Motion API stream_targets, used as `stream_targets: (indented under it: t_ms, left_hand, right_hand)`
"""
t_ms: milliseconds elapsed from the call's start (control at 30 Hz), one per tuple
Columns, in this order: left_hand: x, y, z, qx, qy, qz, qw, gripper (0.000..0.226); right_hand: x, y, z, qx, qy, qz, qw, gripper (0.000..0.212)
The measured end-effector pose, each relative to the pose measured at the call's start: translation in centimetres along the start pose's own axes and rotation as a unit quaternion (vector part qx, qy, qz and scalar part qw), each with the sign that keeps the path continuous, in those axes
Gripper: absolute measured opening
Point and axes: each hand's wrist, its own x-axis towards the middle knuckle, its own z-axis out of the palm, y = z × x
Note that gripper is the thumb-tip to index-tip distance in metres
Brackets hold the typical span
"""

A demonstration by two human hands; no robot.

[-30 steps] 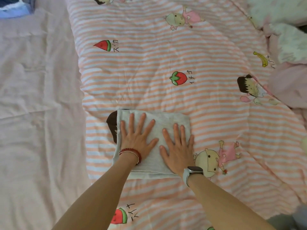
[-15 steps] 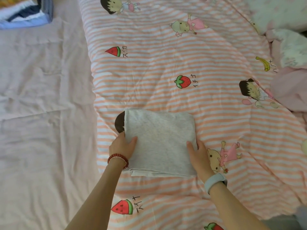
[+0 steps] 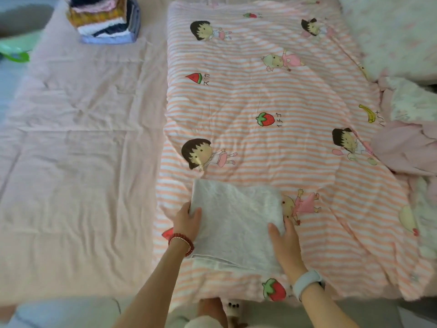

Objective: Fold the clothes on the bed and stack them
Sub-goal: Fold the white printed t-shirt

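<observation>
A folded light grey garment (image 3: 234,223) is held just above the striped cartoon quilt (image 3: 272,95) near the bed's front edge. My left hand (image 3: 188,222) grips its left edge, thumb on top and fingers underneath. My right hand (image 3: 282,240) grips its right edge the same way. A stack of folded clothes (image 3: 107,20) in several colours stands at the far left on the pink sheet (image 3: 71,162).
Crumpled pink and white bedding (image 3: 406,147) lies along the right side. A green object (image 3: 16,50) sits off the bed at the far left. The floor and my feet show below the bed's front edge.
My hands went from pressing flat on the grey garment to gripping its two sides. The garment now sits nearer the front edge, and the view has pulled back to show the stack.
</observation>
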Motion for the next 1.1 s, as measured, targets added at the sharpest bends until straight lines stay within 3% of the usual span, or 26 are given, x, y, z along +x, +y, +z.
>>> stream_targets:
  t_ms: [167, 267, 600, 800, 1100]
  left_hand:
    - [-10.7, -6.3, -2.4, -0.051, 0.109, -0.039, 0.992, 0.006]
    - [-15.2, -9.5, -4.7, -0.065, 0.146, -0.059, 0.985, 0.009]
    - [-20.2, -16.0, -13.6, -0.173, 0.247, -0.109, 0.947, 0.021]
    - [-20.5, -21.4, -24.6, -0.227, 0.304, -0.108, 0.919, 0.019]
    - [-22.5, -32.7, -47.5, -0.24, 0.414, -0.12, 0.87, 0.016]
  right_hand:
    - [-7.1, 1.7, -0.7, -0.021, -0.097, -0.011, 0.995, 0.023]
    - [-9.7, 2.3, 0.2, -0.048, -0.154, -0.011, 0.987, 0.02]
    - [-16.3, 1.7, 9.5, -0.117, -0.25, -0.038, 0.96, 0.023]
    - [-21.7, -2.8, 20.9, -0.161, -0.283, -0.106, 0.939, 0.024]
    - [-34.7, -7.7, 44.1, -0.183, -0.381, -0.169, 0.89, 0.019]
